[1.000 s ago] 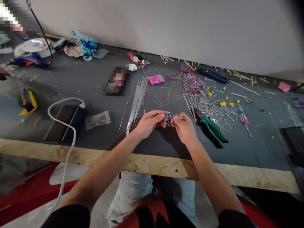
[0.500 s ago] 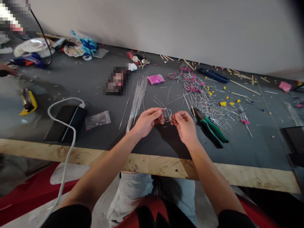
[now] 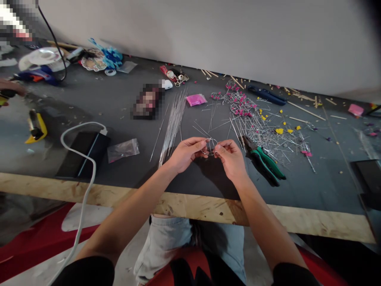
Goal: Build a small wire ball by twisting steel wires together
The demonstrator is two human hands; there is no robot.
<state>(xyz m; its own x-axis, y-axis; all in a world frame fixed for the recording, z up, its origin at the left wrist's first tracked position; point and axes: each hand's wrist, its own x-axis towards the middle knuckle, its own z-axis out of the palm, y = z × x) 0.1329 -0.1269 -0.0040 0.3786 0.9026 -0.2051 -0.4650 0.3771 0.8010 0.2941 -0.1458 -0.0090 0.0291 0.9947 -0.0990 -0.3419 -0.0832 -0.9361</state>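
Note:
Between my hands, just above the table near its front edge, is a small bent wire frame (image 3: pixel 212 146) with rounded loops. My left hand (image 3: pixel 190 153) pinches its left side between thumb and fingers. On the opposite side, my right hand (image 3: pixel 230 157) grips the frame the same way; the fingertips hide parts of the wire. A bundle of straight wires (image 3: pixel 174 123) lies to the left of my left hand. Pliers with green and black handles (image 3: pixel 263 161) rest to the right of my right hand. Loose wire pieces (image 3: pixel 275 141) are scattered behind the pliers.
Wire shapes with pink bits (image 3: pixel 241 103) are heaped at the back right. A pink packet (image 3: pixel 196 99) lies behind my hands. To the left are a power bank (image 3: pixel 85 155) with a white cable, a plastic bag (image 3: pixel 123 151) and a yellow cutter (image 3: pixel 37 127). Another person's hand (image 3: pixel 12 87) shows far left.
The wire frame has turned slightly between my fingers, and its round loop now faces me more. At the far left the other person's hand has shifted, with a yellow-and-black object now showing by it.

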